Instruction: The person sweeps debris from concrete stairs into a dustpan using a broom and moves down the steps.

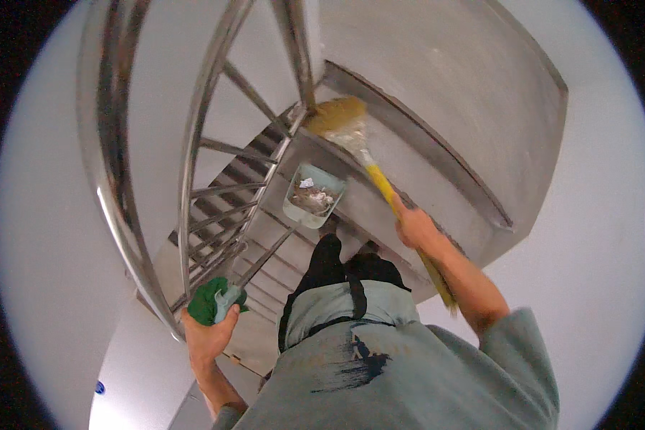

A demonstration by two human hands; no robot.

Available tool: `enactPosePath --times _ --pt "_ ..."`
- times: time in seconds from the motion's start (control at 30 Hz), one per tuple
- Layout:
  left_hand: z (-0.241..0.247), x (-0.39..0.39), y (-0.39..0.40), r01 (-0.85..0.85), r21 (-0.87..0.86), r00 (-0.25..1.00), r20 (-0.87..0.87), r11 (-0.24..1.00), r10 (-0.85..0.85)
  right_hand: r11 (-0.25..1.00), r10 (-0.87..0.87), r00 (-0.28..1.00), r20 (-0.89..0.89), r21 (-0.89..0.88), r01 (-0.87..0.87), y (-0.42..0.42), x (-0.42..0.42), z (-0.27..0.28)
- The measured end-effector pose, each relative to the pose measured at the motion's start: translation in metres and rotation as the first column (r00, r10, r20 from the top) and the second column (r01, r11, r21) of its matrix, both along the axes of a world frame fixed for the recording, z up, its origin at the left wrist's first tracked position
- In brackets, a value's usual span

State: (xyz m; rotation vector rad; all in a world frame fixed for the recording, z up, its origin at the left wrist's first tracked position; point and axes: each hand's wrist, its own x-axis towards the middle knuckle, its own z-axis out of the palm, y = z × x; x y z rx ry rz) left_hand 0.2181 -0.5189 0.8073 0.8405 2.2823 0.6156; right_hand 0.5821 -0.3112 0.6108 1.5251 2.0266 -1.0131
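Observation:
My right hand (pixel 415 224) grips the yellow handle of a broom (pixel 381 183). The broom's straw-coloured bristles (pixel 337 114) rest in the corner of a stair step, against the base of the railing, and look blurred. In my left hand (pixel 210 334) are a green cloth (pixel 208 301) and the top end of a long dustpan handle (pixel 269 257). That handle leads to a pale box-shaped dustpan (pixel 317 219) at a step just ahead of my feet. Dust, grey debris (pixel 310 200) and a scrap of white paper (pixel 306 183) lie inside it.
A stainless steel railing (pixel 185 215) with crossbars runs along the left. Grey stair steps (pixel 414 145) rise to a landing (pixel 451 70) ahead, and more stairs (pixel 231 183) show through the railing. A white wall (pixel 586 215) bounds the right side.

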Motion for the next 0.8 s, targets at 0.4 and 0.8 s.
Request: enactPosePath --times 0.4,0.8 --pt "0.005 -0.012 0.026 0.156 0.097 0.982 0.093 0.983 -0.165 0.989 -0.141 0.971 0.19 -0.019 0.148 -0.094 0.142 -0.015" --pt "-0.009 0.042 0.054 0.248 0.044 0.967 -0.065 0.968 -0.245 0.601 -0.798 0.504 -0.33 -0.488 0.633 -0.073 0.062 -0.056"
